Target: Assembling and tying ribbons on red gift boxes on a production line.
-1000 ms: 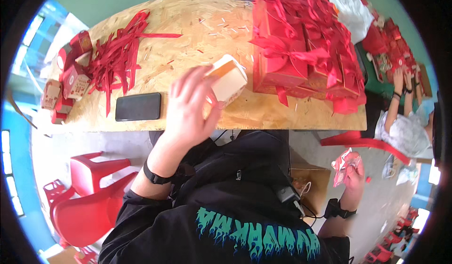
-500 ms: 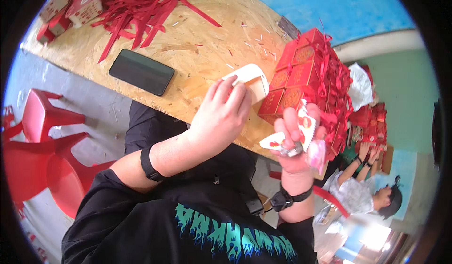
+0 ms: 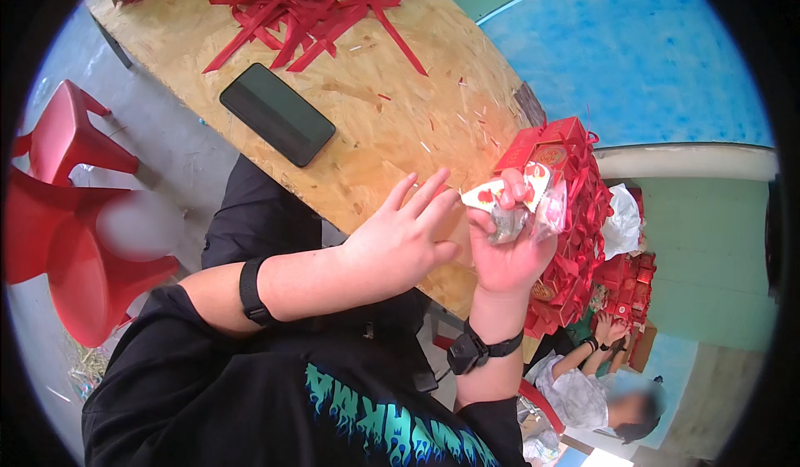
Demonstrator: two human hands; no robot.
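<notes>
Closest, the left hand [image 3: 407,238] is open, fingers spread, tips just beside the small wrapped packets [image 3: 486,194]. These sit in the right hand [image 3: 512,254], its fingers curled around them, in front of stacked red boxes [image 3: 577,229]. On the table [image 3: 375,163] lie a black phone [image 3: 277,114] and, farther back, tangled red ribbons [image 3: 312,9]. Well beyond, a co-worker's hands [image 3: 611,331] are at more red boxes [image 3: 627,290].

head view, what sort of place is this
Probably a small packing workroom: a pale chipboard table bears stacked, ribbon-tied red cardboard boxes and a tangled heap of loose, flat red ribbons.
</notes>
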